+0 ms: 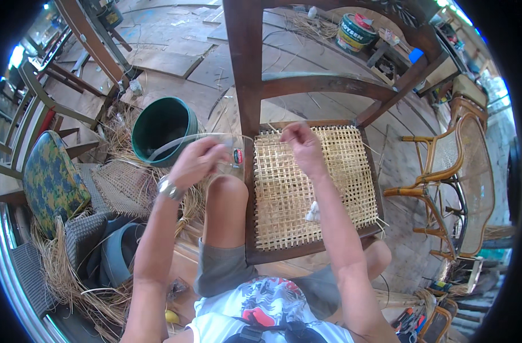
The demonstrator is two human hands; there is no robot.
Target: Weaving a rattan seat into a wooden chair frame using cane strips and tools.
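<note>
A dark wooden chair stands before me, its seat woven from pale cane strips (307, 194) in an open grid. Above the far part of the weave is my right hand (304, 150), fingers curled into a pinch; what they hold, if anything, is too small to make out. My left hand (199, 162), with a watch on its wrist, is left of the seat above my knee, its fingers closed and slightly blurred. A thin pale cane strip (184, 139) curves past these fingers, from the green bucket's rim to the seat frame's far left corner. The exact grip is blurred.
The green bucket (136, 137) stands at the left amid loose cane fibres. A camouflage-patterned cushion (55, 177) leans farther left. At right is a rattan chair (472, 183). A paint pail (355, 33) sits beyond the wooden backrest (324, 84). A small white scrap (312, 212) lies on the weave.
</note>
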